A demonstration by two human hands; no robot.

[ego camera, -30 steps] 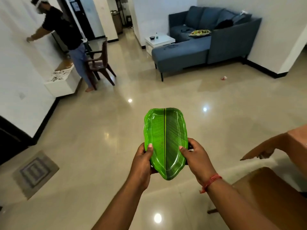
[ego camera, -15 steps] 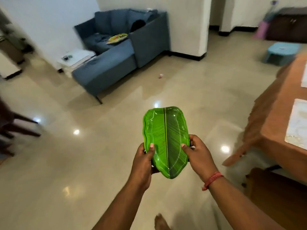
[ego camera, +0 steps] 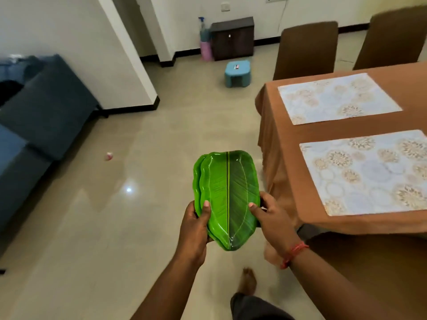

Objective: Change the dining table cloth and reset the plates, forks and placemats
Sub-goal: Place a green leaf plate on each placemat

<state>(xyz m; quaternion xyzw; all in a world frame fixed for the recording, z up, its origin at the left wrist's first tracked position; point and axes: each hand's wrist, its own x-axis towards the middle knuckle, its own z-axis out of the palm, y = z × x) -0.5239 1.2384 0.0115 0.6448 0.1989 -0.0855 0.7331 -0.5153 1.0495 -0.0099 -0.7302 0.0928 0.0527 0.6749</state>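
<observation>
A bare foot [ego camera: 248,281] stood on the pale tiled floor [ego camera: 104,239] at the bottom of the view. Just above it, both hands held a stack of green leaf-shaped plates [ego camera: 227,199] out in front of the body, over the floor and just left of the table. The left hand [ego camera: 195,229] gripped the stack's left edge, thumb on top of the upper plate and fingers curled underneath. The right hand [ego camera: 271,217] gripped the right edge the same way, thumb laid on the plate's face; a red thread [ego camera: 293,252] circled that wrist. At least two plates showed, the lower one's rim peeking out on the left side.

To the right stood the table, covered with a brown cloth [ego camera: 286,139] that hung down its near side. Two pale flowered placemats lay on it, well apart from the plates: the nearer placemat [ego camera: 367,172] and the farther placemat [ego camera: 337,98].

On the left was a blue sofa [ego camera: 34,125]. Farther back, a small blue stool [ego camera: 238,73] sat on the floor, two brown chairs [ego camera: 307,49] stood behind the table, and a dark cabinet [ego camera: 232,39] stood against the wall with a spray bottle [ego camera: 204,31] beside it.
</observation>
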